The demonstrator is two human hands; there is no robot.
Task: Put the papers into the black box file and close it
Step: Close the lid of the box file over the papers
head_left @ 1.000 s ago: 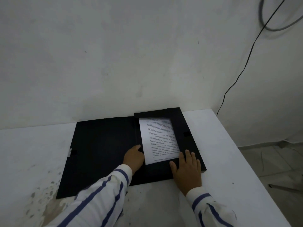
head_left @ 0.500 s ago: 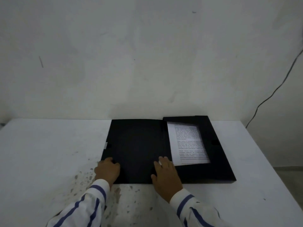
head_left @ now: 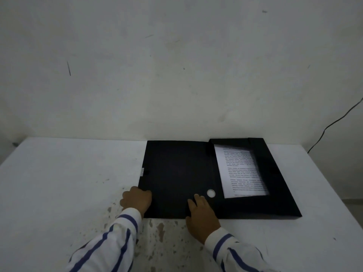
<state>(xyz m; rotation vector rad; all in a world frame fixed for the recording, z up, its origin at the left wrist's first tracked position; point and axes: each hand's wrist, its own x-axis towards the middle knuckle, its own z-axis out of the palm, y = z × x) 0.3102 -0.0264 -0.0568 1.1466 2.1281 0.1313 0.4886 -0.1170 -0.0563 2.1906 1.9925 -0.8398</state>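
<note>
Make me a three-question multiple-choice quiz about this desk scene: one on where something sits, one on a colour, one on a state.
1. Where are the papers?
A. In the box file's right half
B. Under the left hand
C. On the bare table

2. What colour is the box file?
A. Blue
B. Black
C. Red

3. How does the box file's lid stand?
A. Shut
B. Half raised
C. Lying open flat

Answers: 1 A, the printed sheets lie inside the right tray. 2 B, it is black all over. 3 C, the lid lies flat on the table, with the left hand at its corner and the right hand at its near edge.
</note>
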